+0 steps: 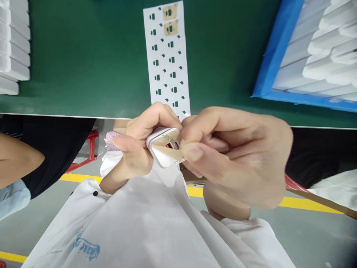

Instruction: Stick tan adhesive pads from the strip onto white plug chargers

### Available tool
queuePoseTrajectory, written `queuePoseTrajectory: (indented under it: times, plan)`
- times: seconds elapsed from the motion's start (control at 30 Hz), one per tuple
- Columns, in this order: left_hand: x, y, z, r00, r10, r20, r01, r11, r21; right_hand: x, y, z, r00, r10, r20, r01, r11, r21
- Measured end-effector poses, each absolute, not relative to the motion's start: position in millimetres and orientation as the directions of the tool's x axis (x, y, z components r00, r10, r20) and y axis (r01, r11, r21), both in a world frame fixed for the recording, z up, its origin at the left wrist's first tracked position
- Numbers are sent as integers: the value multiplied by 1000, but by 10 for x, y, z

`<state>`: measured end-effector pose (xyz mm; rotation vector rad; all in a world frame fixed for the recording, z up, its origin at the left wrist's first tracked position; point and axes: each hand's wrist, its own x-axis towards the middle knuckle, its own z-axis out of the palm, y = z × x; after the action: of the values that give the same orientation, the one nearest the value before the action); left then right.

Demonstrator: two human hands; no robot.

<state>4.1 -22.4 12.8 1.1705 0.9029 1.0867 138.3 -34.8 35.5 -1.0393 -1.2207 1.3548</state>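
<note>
My right hand (240, 160) pinches the edge of a tan film (175, 154) on the end of the white charger (164, 160), gripped in my left hand (136, 152) beside it. Beyond both hands, a cut-out sheet (165, 79) lies on the green worktop (92, 56); right of it, a blue tray (267, 70).
</note>
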Motion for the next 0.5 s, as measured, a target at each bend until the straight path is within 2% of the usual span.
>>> queuePoseTrajectory:
  times: [0.17,0.33,0.5]
  plan:
    - [79,-232,91,211,977,28,-273,31,962,1405,-319,304,-169,985,20,-176,-10,-984]
    - [83,-253,117,207,978,-42,-240,92,966,1402,-302,310,-163,986,-28,-142,-51,-989]
    - [83,-251,141,191,980,-61,-209,101,973,1414,-289,305,-173,984,-36,-176,-67,-982]
